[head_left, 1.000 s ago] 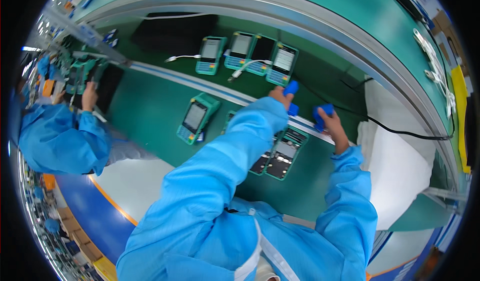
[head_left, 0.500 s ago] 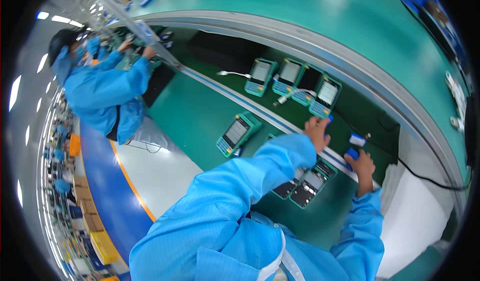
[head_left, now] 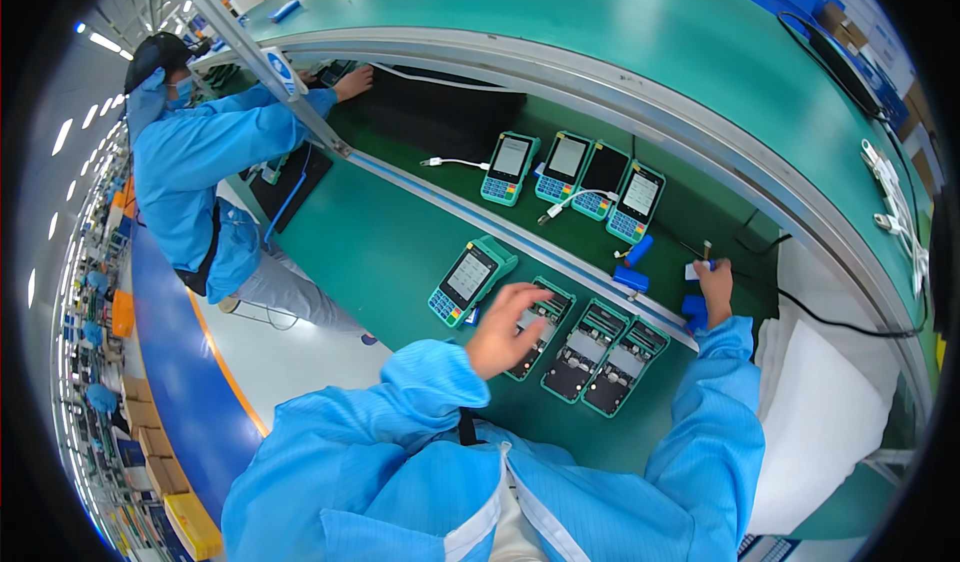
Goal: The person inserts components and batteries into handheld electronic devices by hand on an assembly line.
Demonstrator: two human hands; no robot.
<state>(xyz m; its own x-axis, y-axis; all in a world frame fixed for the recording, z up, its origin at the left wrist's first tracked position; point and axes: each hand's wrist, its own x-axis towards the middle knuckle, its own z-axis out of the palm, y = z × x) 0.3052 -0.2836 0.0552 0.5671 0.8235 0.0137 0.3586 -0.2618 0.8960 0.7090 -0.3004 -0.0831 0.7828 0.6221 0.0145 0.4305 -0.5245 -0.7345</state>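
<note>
My left hand (head_left: pixel 503 330) is open, fingers apart, over the leftmost opened card terminal (head_left: pixel 543 334) on the green bench, partly covering it. On the strip beyond the rail, my right hand (head_left: pixel 715 287) has its fingers closed on a white-labelled blue battery pack (head_left: pixel 693 271); a small connector stands up beside it. Another blue battery pack (head_left: pixel 694 308) lies by my right wrist. Two more opened terminals, one (head_left: pixel 583 350) beside the other (head_left: pixel 625 365), lie face down with their inner parts showing. Left of them, a terminal (head_left: pixel 468 276) rests with its lit screen up.
Several terminals (head_left: pixel 561 167) with white cables stand beyond the metal rail (head_left: pixel 480 208). Blue battery packs (head_left: pixel 631 279) lie close to that rail. A raised green shelf (head_left: pixel 560 12) spans the back. At left, a co-worker (head_left: pixel 200 182) handles devices. White sheeting (head_left: pixel 825 412) hangs at right.
My left hand has come back from the blue battery packs beyond the rail to the leftmost opened terminal. My right hand has moved farther in, onto the white-labelled battery pack.
</note>
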